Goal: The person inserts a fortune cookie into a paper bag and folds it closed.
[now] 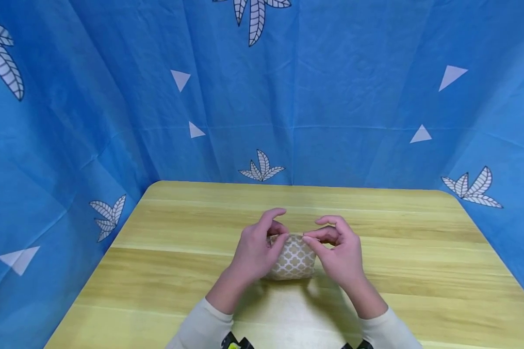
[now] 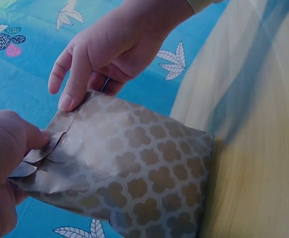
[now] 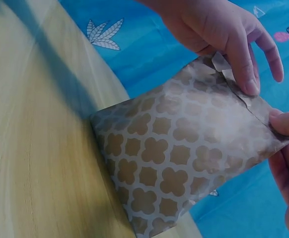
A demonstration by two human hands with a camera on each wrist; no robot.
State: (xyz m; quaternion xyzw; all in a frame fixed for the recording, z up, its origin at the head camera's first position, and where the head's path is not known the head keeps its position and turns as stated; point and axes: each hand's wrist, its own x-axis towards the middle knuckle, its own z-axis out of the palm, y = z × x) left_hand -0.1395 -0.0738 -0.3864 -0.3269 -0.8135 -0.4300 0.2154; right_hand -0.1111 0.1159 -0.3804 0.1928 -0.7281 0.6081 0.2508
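Observation:
A tan paper bag [image 1: 293,264] with a white quatrefoil pattern stands on the table, its glossy front facing me. My left hand [image 1: 254,246] pinches its top edge near the left corner between thumb and fingers. At the right corner of that same edge, my right hand [image 1: 343,253] pinches the paper between thumb and fingertips. A creased, folded strip runs along the top of the bag [image 2: 149,168], as the left wrist view shows. In the right wrist view the bag [image 3: 154,153] widens toward its base. What is inside is hidden.
The light wood-grain table [image 1: 166,271] has rounded far corners. Behind it and along both sides hangs a blue cloth [image 1: 345,97] printed with white leaves and triangles. Both forearms, in pale sleeves [image 1: 205,327], reach in from the near edge.

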